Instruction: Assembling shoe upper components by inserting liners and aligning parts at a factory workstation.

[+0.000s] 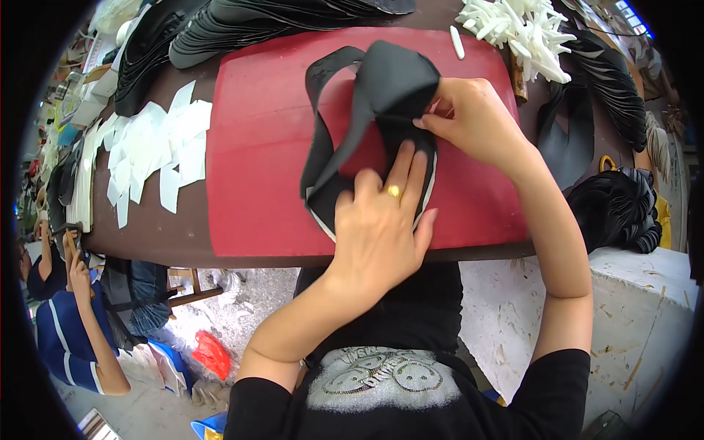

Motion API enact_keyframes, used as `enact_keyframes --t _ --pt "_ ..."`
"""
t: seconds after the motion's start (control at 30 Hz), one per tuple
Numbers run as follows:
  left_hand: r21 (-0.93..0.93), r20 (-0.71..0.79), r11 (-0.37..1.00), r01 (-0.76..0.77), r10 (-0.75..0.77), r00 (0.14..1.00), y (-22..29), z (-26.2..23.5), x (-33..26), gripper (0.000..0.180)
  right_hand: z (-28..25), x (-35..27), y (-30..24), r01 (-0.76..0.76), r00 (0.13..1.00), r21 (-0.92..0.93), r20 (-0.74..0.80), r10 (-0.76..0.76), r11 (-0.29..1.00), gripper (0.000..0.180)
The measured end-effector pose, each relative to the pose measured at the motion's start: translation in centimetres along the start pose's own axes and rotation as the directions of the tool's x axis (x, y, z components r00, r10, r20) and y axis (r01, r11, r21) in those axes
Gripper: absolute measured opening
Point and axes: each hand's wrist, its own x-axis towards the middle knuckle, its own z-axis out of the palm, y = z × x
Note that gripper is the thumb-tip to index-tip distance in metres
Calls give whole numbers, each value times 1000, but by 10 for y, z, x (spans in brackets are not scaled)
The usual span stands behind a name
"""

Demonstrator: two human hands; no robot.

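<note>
A black shoe upper (400, 77), apparently leather, lies on a red mat (253, 147), with its far end folded up and a long band looping on its left. Pale edging shows along its near rim. My left hand (378, 231), with a gold ring on one finger, lies palm down on the near part of the upper, two fingers stretched forward and pressing on it. At the upper's right side my right hand (469, 121) pinches the edge of the folded part between thumb and fingers; some of those fingertips are hidden behind the black material.
White backing pieces (150, 147) lie loose left of the mat. Stacked black uppers (271, 29) fill the back; more black pieces (605, 88) lie right. White finger-shaped pieces (517, 33) are heaped at the back right. Another person (70, 337) works at the left, beyond the table edge.
</note>
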Motion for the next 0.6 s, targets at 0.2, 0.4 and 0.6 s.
enact_keyframes --t 0.2,0.4,0.6 --pt "53 52 997 -63 60 997 -16 -11 12 54 -10 23 -18 303 950 -162 -22 -311 939 27" --pt "52 -83 978 -201 204 975 -29 -7 -33 51 -13 0 -14 190 981 -244 6 -194 951 32" --pt "144 -65 988 -60 70 995 -2 -13 -15 45 11 -20 5 59 957 -297 -256 -139 953 17"
